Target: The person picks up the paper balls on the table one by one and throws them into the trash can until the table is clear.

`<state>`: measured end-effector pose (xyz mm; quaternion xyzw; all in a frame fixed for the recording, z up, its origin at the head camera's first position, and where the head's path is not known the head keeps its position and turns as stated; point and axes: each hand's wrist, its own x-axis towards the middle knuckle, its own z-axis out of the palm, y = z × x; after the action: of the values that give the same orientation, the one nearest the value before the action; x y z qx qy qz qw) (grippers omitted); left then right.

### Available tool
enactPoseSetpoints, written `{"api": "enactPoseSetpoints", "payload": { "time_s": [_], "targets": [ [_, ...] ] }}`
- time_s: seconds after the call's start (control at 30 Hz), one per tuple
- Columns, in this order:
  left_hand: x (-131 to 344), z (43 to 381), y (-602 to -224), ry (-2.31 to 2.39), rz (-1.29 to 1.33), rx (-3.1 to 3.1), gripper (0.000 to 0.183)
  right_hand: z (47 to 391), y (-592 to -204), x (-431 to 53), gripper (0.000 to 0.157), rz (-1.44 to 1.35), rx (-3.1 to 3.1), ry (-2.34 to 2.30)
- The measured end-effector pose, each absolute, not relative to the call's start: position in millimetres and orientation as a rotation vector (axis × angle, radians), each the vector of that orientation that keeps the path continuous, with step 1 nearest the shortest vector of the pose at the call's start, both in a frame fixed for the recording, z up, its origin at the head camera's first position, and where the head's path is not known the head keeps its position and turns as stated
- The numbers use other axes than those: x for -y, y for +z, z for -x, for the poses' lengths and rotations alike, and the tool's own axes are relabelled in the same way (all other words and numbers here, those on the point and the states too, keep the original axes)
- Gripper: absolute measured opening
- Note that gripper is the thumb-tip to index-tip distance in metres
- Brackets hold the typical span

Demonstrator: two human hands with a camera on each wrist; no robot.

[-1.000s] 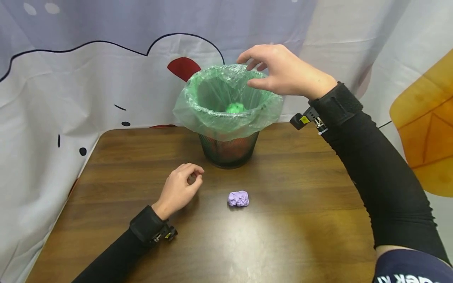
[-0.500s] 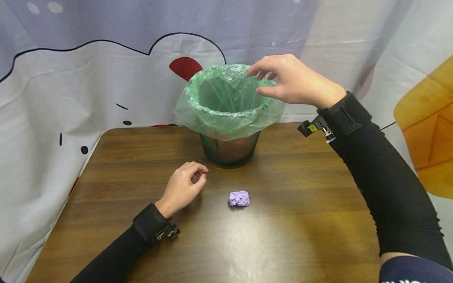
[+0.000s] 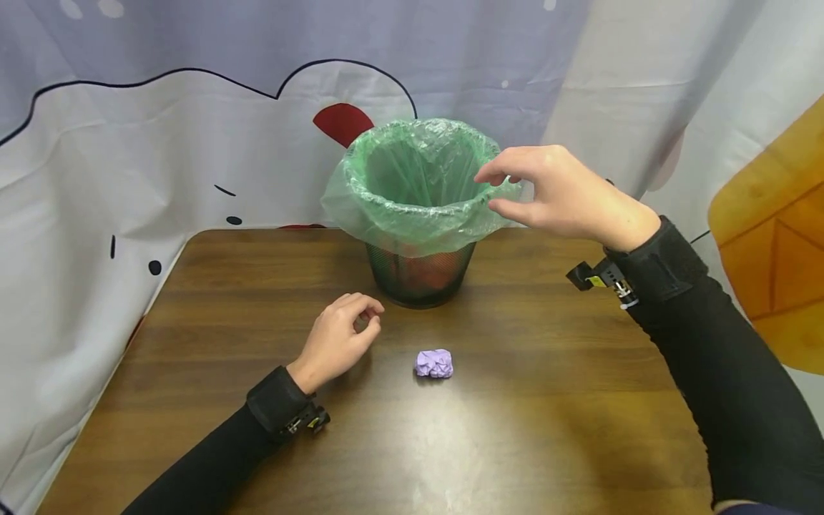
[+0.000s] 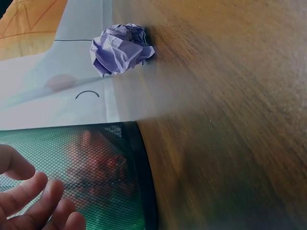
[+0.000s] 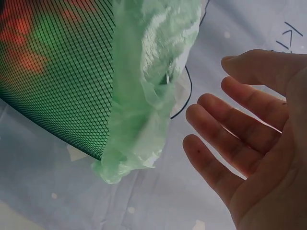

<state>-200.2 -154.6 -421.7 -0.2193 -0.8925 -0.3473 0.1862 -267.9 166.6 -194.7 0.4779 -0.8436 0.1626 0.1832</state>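
Observation:
A crumpled purple paper ball [image 3: 434,363] lies on the wooden table, and the left wrist view shows its folds [image 4: 120,50] up close. Behind it stands a black mesh wastebasket [image 3: 418,279] with a green plastic liner [image 3: 412,222] folded over its rim. My right hand [image 3: 560,193] is in the air at the liner's right edge, fingers loosely bent, holding nothing. My left hand [image 3: 337,336] is low over the table, left of the paper ball and in front of the basket, its fingers loosely curled around nothing.
Reddish and green shapes show through the basket's mesh [image 5: 62,72] in the right wrist view. A printed curtain [image 3: 161,157] hangs close behind the wooden table [image 3: 566,415] and along its sides.
My right hand has moved right and down, from over the basket to its right edge. A bright green crumpled ball seen inside the liner has dropped out of sight. The left hand barely shifts.

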Motion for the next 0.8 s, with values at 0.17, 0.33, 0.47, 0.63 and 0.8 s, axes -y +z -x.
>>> {"api": "enactPoseSetpoints", "payload": {
  "time_s": [0.17, 0.33, 0.47, 0.63, 0.8],
  "targets": [
    [152, 200, -420, -0.977, 0.620, 2.506, 0.013, 258, -206, -171, 0.026, -1.397, 2.324, 0.520],
    [149, 201, -419, -0.974, 0.632, 2.503, 0.013, 249, -218, -175, 0.025, -1.434, 2.274, 0.577],
    [148, 202, -419, -0.971, 0.635, 2.507, 0.013, 244, -230, -178, 0.025, -1.451, 2.265, 0.580],
    [147, 203, -420, -0.977, 0.635, 2.514, 0.013, 239, -246, -182, 0.026, -1.445, 2.317, 0.567],
    [146, 204, -420, -0.984, 0.639, 2.527, 0.013, 233, -259, -188, 0.026, -1.422, 2.400, 0.566]
  ]
}}
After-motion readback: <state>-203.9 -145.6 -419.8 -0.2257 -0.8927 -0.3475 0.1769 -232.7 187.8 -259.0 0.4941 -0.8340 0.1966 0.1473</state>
